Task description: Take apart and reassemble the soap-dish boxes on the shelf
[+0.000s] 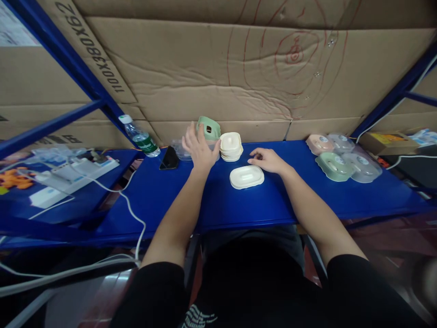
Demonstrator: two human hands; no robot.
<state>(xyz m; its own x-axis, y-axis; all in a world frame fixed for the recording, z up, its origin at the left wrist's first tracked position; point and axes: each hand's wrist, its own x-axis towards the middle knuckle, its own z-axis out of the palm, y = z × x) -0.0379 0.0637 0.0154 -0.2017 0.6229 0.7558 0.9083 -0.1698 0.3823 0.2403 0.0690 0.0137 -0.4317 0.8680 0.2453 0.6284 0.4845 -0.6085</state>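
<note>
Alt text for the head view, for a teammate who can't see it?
A person's left hand is at a green container beside a cream stack, while the right hand is near a single cream piece. On the blue table, a bottle and phone sit left.

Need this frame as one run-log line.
left hand: at green container, grip unclear | right hand: near oval cream piece, nothing visibly held | cream stack: between hands

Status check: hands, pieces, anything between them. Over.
Left hand at green container, grip unclear. Right hand loosely curled near white oval piece. Pale stack stands between the hands.
</note>
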